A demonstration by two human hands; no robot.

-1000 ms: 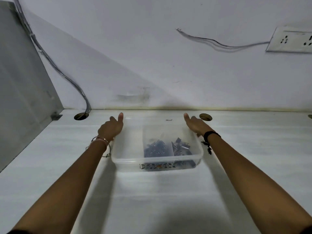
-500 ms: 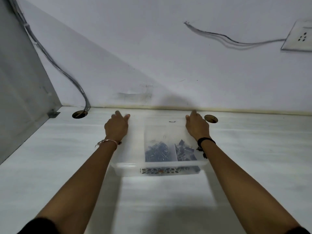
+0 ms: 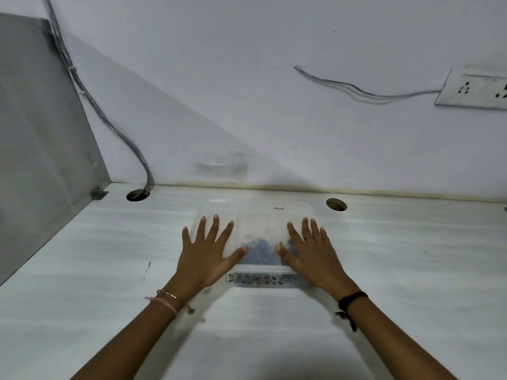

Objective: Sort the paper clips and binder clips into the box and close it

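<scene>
A clear plastic box (image 3: 260,281) with a flowered band along its front stands on the white table. Its translucent lid (image 3: 258,218) lies on top of it. Through the lid I see a dark heap of clips (image 3: 258,250) between my thumbs. My left hand (image 3: 205,253) rests flat on the lid's left part, fingers spread. On the right part my right hand (image 3: 310,253) lies flat too, fingers spread, and hides the clips beneath it. Neither hand grips anything.
The white table (image 3: 274,338) ends at a white wall behind the box. Two round cable holes (image 3: 138,195) (image 3: 336,204) sit near the wall, with grey cables (image 3: 109,124) running into the left one. A grey panel (image 3: 38,138) bounds the left side. A socket plate (image 3: 477,89) hangs on the wall at right.
Both hands have come from the box's far corners back onto the top of the lid and now lie flat with fingers spread. The lid now covers the box.
</scene>
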